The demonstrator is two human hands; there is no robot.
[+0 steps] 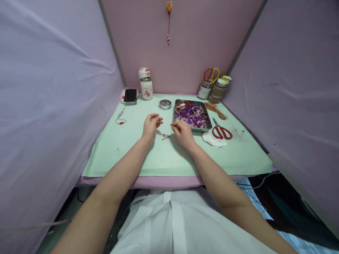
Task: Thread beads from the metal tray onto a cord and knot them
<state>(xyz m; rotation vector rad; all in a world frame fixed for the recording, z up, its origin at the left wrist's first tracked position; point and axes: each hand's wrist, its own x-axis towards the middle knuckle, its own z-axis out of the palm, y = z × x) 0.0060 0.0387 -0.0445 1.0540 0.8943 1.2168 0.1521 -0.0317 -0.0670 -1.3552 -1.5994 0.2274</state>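
A small beaded bracelet (166, 136) with purple beads hangs in a low curve between my two hands, just over the pale green table cover. My left hand (152, 127) is closed at its left end, fingers bent toward the right. Thumb and fingertips of my right hand (183, 133) are pinched together at the other end, in front of the bead tray. The exact grip points on the thin cord are too small to make out. The metal tray (197, 130) is full of mixed purple, orange and clear beads.
Red-handled scissors (221, 132) and a crumpled white tissue (214, 140) lie right of my hands. Behind are orange cords (216, 110), a round tin (165, 104), a bottle (146, 84), a phone (130, 95) and jars (218, 91). A red beaded cord (121, 122) lies left.
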